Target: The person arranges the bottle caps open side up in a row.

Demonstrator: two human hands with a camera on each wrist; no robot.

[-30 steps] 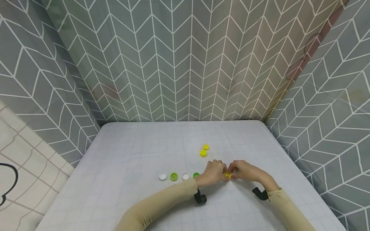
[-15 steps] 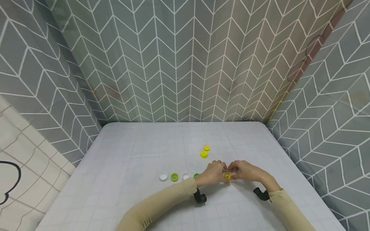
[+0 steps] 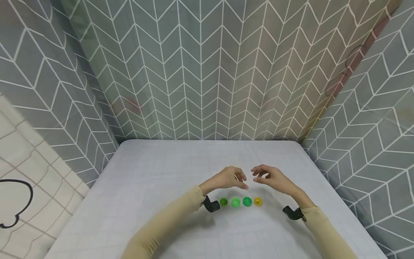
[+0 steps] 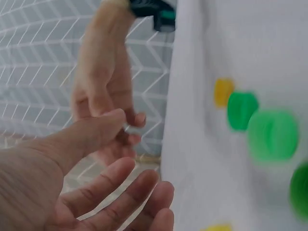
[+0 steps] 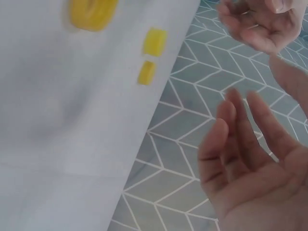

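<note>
Four-colour round plastic bottle caps lie in a row on the table: a dark green cap (image 3: 223, 202), a light green cap (image 3: 235, 203), a green cap (image 3: 247, 201) and a yellow cap (image 3: 258, 201) at the right end. Above and beyond this row, my left hand (image 3: 228, 178) hovers with relaxed fingers, holding nothing. Facing it across a small gap, my right hand (image 3: 273, 178) is also raised, its loosely bent fingers free of any cap. Two more yellow caps (image 5: 155, 42) show in the right wrist view; in the head view my left hand mostly covers them.
A white cloth covers the table (image 3: 155, 165). Patterned curtains (image 3: 200, 72) hang behind it and at both sides. My left sleeve (image 3: 171, 216) lies across the place where white and lime caps showed earlier.
Both hands have let go of the yellow cap and risen away from it. My left hand has shifted left, uncovering the green caps and now covering the two farther yellow ones.
</note>
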